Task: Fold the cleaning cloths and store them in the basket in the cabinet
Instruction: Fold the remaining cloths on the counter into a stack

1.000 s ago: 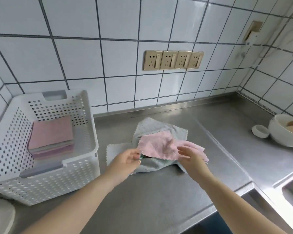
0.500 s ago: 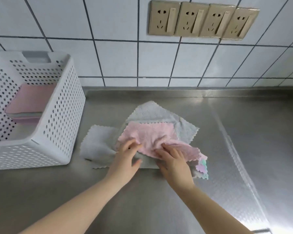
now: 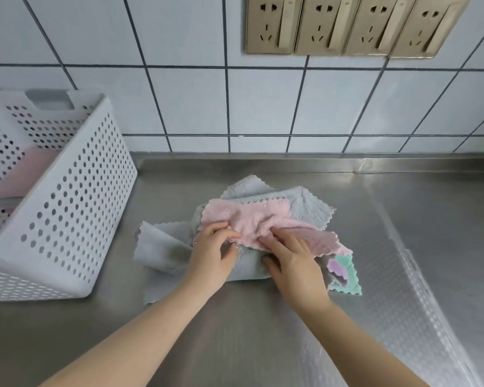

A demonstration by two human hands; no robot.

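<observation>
Your left hand [image 3: 213, 255] and right hand [image 3: 288, 258] have settled from the pile's near edge onto the pink cloth [image 3: 252, 222], each grip pinching it; unfolded, separate it next.

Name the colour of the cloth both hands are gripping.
Pink cloth, head view.
</observation>
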